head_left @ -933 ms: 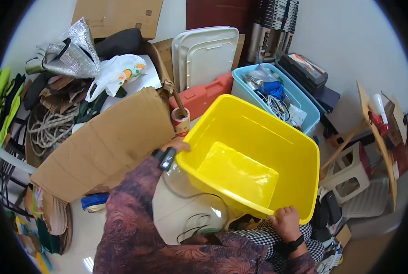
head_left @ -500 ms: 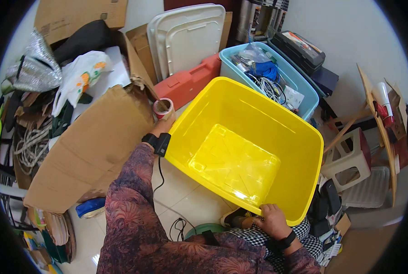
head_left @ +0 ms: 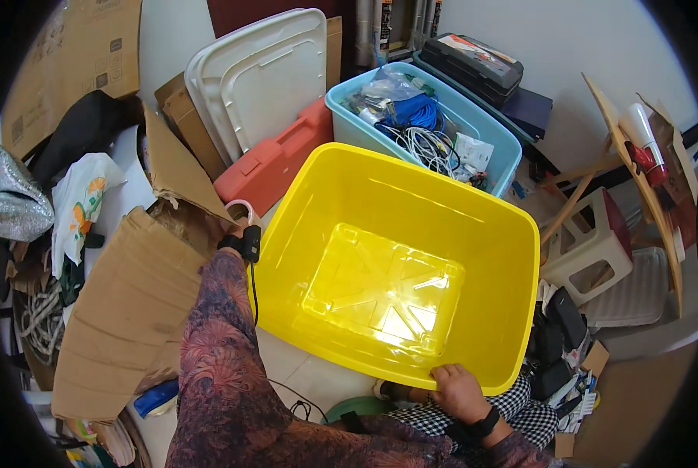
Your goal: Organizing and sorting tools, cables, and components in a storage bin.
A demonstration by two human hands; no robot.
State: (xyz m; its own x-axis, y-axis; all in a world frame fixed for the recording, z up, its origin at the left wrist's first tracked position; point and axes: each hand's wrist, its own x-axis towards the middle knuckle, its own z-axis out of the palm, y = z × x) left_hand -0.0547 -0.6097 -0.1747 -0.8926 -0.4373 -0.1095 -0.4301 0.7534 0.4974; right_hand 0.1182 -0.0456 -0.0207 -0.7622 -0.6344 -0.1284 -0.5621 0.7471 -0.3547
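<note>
A large, empty yellow plastic tub (head_left: 396, 257) stands in front of me, tilted so I look into its ribbed bottom. My right hand (head_left: 460, 394) grips its near rim, fingers curled over into the inside. At the tub's far left side, my left hand (head_left: 236, 231) reaches out beside a roll of tape (head_left: 243, 209) with a pinkish-red rim. Its fingers are mostly hidden, so whether they hold the roll is unclear. Left of that arm, a brown cardboard flap (head_left: 130, 296) hangs from an open carton.
Behind the tub are a light-blue bin (head_left: 349, 117) of cables, a red case (head_left: 275, 156) and white lids (head_left: 275, 86). Rightward stand a stool (head_left: 591, 249) and a wooden board (head_left: 637, 179). A thin cable (head_left: 306, 405) lies on the floor near my legs.
My view has turned, so most surroundings appear farther left. The right hand stays on the tub's near rim, and the left hand remains by the tape roll.
</note>
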